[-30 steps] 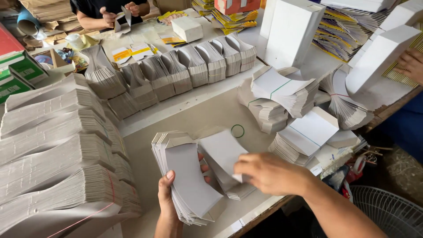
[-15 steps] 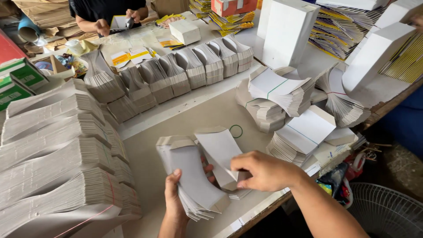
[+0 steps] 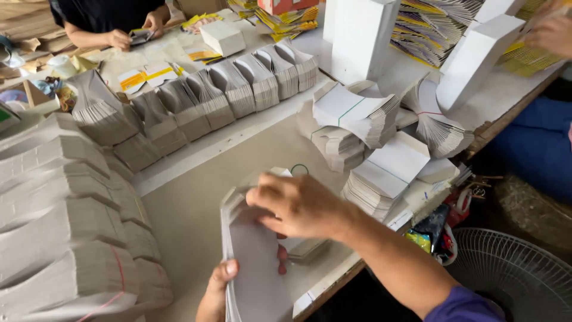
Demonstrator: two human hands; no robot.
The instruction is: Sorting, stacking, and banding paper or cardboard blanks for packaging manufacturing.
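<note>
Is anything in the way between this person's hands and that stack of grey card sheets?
Nothing visible: both hands are already on the stack of grey card sheets. The left hand holds its lower edge, and the right hand rests on top near the upper end.

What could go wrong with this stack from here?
1. The loose stack of flat grey cards is held by the left hand from below and steadied by the right hand; it may fan out and slip.
2. It sits near the table edge, so cards might drop toward the fan.

White cartons (image 3: 361,37) upright at table's far side; yellow printed flat packs (image 3: 290,19) stacked behind.
</note>
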